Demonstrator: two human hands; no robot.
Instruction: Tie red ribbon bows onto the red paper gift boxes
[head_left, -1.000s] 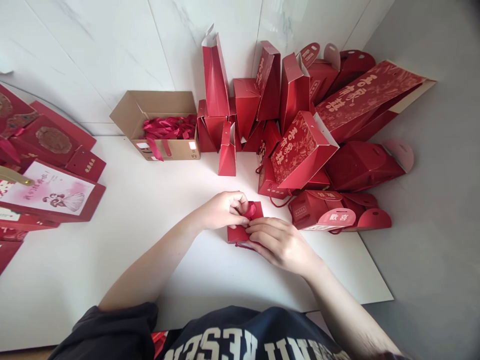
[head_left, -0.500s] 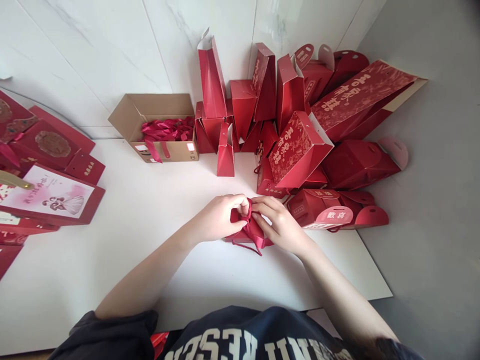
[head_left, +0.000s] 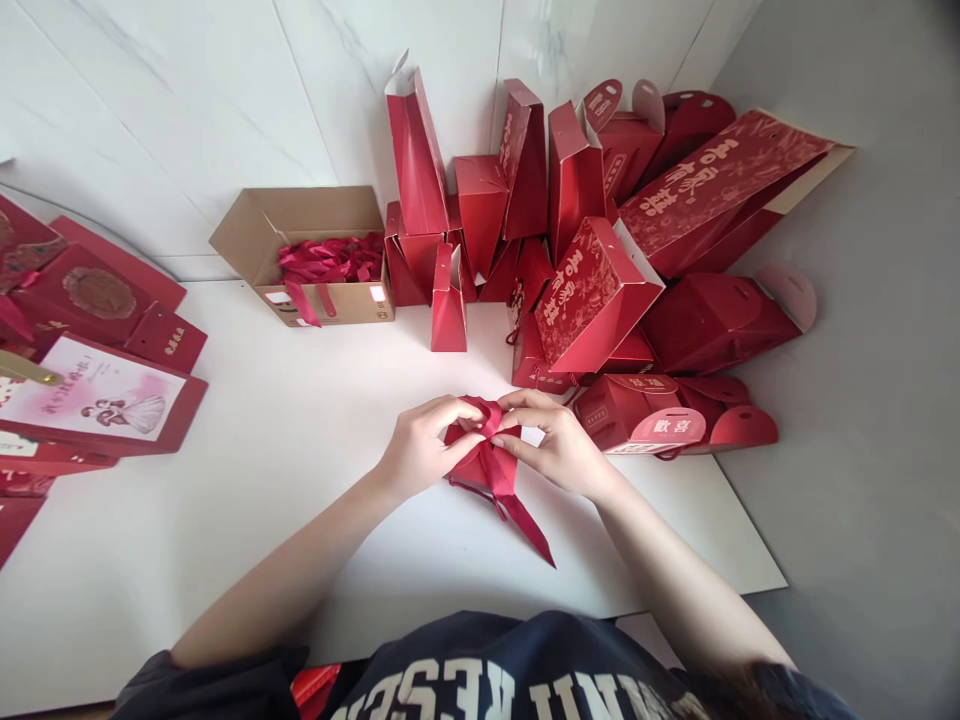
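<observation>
A dark red ribbon (head_left: 493, 467) is looped at the top of a small red gift box (head_left: 466, 468) near the front middle of the white table. My left hand (head_left: 429, 445) pinches the ribbon's loop from the left. From the right, my right hand (head_left: 553, 440) grips the ribbon close to its knot, thumb and fingers together. One ribbon tail hangs over the box's near side and lies on the table, pointing toward me. A thin red cord (head_left: 474, 488) lies along the box's near edge. My fingers partly cover the knot and the box.
An open cardboard box (head_left: 341, 305) full of red ribbons stands against the tiled wall. Red gift boxes (head_left: 592, 300) crowd the back and right, beside a grey wall (head_left: 862, 400). More red boxes and a printed card (head_left: 112, 390) are at the left. White table (head_left: 300, 450) lies between.
Both hands have shifted slightly on the ribbon, and its loop looks wider. A ribbon tail now stretches toward me across the table, where before it ended by the box.
</observation>
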